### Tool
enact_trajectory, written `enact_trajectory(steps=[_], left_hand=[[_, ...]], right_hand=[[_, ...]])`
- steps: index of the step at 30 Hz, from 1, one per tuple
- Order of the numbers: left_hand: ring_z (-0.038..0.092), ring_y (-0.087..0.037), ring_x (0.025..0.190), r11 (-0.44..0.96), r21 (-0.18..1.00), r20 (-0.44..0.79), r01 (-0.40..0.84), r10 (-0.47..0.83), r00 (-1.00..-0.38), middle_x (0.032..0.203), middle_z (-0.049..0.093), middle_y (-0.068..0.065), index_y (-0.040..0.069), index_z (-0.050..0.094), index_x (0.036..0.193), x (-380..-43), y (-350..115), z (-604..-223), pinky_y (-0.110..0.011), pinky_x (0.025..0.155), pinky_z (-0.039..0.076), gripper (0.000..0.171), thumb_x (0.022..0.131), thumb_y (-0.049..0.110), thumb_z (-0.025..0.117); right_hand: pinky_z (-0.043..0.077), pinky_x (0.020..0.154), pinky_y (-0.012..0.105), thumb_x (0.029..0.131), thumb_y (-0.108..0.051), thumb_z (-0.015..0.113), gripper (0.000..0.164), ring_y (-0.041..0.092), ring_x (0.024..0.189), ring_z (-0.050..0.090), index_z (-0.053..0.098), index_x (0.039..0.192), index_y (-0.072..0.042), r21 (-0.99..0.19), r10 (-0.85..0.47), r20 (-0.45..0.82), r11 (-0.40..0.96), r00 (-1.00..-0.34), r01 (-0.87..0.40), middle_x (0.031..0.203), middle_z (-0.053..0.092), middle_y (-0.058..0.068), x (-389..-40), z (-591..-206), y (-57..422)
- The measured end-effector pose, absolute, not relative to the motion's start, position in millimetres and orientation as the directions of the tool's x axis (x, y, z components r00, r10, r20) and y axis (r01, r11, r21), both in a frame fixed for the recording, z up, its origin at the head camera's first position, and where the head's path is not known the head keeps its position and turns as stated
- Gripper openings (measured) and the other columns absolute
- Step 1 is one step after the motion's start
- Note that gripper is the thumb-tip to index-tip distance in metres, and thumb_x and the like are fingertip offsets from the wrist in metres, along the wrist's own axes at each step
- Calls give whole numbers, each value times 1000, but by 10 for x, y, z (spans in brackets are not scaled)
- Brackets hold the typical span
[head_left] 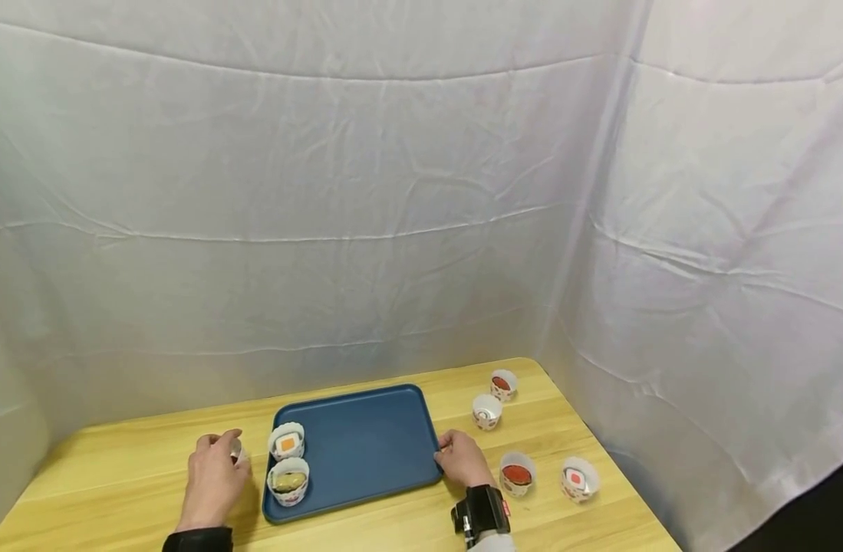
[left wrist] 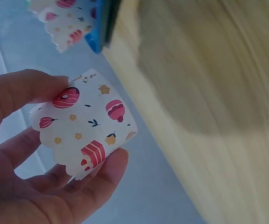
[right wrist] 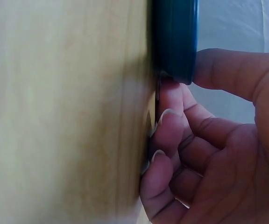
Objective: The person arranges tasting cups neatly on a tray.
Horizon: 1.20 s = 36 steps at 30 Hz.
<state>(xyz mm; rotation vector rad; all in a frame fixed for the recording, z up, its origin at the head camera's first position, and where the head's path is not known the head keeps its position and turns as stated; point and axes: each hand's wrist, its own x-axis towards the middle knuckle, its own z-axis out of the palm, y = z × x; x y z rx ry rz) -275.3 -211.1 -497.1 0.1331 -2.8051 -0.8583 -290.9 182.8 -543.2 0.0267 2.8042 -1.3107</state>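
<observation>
My left hand [head_left: 214, 479] grips a paper baking cup [left wrist: 90, 123] with a scalloped rim and a cake-and-flower print, left of the tray. In the left wrist view the thumb is on one side of the cup and the fingers on the other. What the cup contains is mostly hidden by the hand. My right hand [head_left: 465, 458] pinches the right edge of a blue rectangular tray [head_left: 366, 445], thumb on the rim and fingertips low by the tabletop. At the tray's left end stand a cup with an orange-and-white piece [head_left: 287, 443] and a cup with a yellowish piece [head_left: 289, 483].
Right of the tray, on the wooden table [head_left: 393, 529], stand two cups with red pieces, one far [head_left: 503, 386] and one near [head_left: 517, 474]. Also there are a cup with a whitish piece [head_left: 486, 412] and a cup with a red-and-white piece [head_left: 579, 480]. White curtains [head_left: 290, 192] surround the table.
</observation>
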Motion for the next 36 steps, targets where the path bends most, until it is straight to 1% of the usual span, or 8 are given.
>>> enact_trajectory(steps=[6,11,16,22,29,33,36], left_hand=[[45,-64,113,824,566,188,-18,-151,-971,130,41,-44,-13,52,135,-2686,-1943,-4865,-68,90,49,50,87,-4,63],[47,-63,112,815,578,246,38,-130,-961,129,44,-43,-13,54,133,-2680,-1806,-4774,-67,91,51,49,86,-5,64],[48,-59,113,803,586,290,108,-83,-953,128,46,-40,-13,55,133,-2663,-1667,-4697,-62,89,55,49,87,-3,68],[50,-56,114,788,593,314,168,-34,-949,129,46,-39,-11,55,134,-2652,-1519,-4639,-59,88,57,49,88,-2,70],[55,-50,106,778,586,364,226,-4,-931,124,51,-36,-11,58,132,-2666,-1405,-4690,-56,86,58,48,87,-2,73],[58,-46,104,765,604,347,225,1,-938,124,52,-33,-8,59,132,-2674,-1347,-4704,-55,88,58,47,88,0,74],[60,-42,103,757,613,322,225,20,-946,124,53,-30,-6,61,132,-2680,-1306,-4717,-52,87,60,46,88,2,75]], right_hand=[[46,64,33,94,-8,69,13,19,71,56,63,103,-1,-756,4,-44,653,-999,36,80,61,5,-2869,-5396,1803],[48,66,35,94,-8,69,13,20,74,57,63,103,-1,-745,9,-35,666,-999,32,83,62,6,-2898,-5358,1816],[48,66,36,94,-9,69,13,20,75,58,63,103,-2,-743,13,-38,668,-999,37,84,63,6,-2896,-5373,1822],[47,65,35,94,-9,69,13,20,74,57,64,103,-2,-748,8,-37,663,-999,33,83,62,6,-2890,-5414,1816],[47,65,34,93,-8,69,14,20,73,56,64,104,-1,-749,1,-40,662,-999,31,83,61,6,-2890,-5437,1830],[46,66,34,94,-9,69,15,19,73,56,64,106,-1,-754,-3,-42,656,-999,30,83,61,6,-2885,-5416,1829],[46,66,34,94,-9,69,15,19,74,56,64,106,-1,-757,-5,-42,653,-999,28,83,61,6,-2885,-5406,1827]])
